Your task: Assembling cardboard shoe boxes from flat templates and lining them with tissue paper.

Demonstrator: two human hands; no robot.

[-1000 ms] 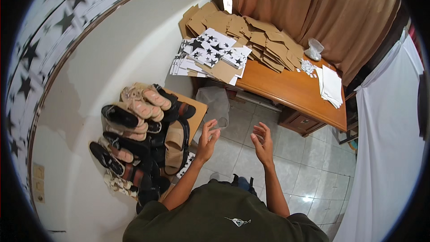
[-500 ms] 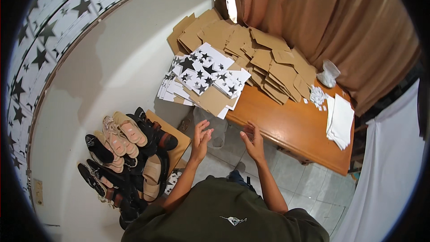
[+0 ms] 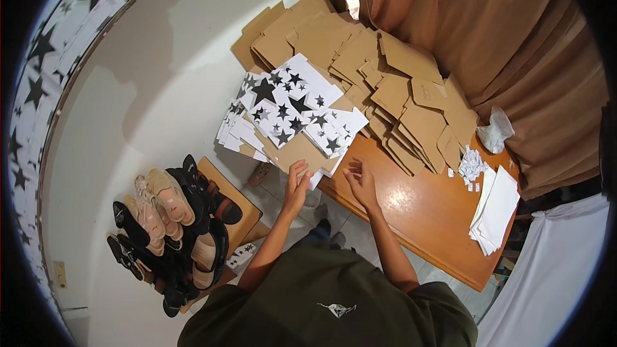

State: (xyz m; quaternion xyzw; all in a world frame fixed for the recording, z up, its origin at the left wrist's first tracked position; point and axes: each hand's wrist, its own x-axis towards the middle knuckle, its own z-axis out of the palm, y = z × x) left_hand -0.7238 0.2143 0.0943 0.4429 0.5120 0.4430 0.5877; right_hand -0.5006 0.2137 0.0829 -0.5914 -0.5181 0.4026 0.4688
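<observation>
At desk edge, both hands open.
Left hand (image 3: pixel 297 183) touches brown card sheet (image 3: pixel 302 152); right hand (image 3: pixel 361 182) rests on wooden desk (image 3: pixel 418 212).

We cannot read the small white scraps (image 3: pixel 472 166) (too tiny), and the star-printed sheets (image 3: pixel 289 106) hide part of the brown card stack (image 3: pixel 398 90).

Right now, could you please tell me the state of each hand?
Left hand: open, fingertips on the flat brown cardboard piece.
Right hand: open, at the orange wooden table edge, holding nothing.
</observation>
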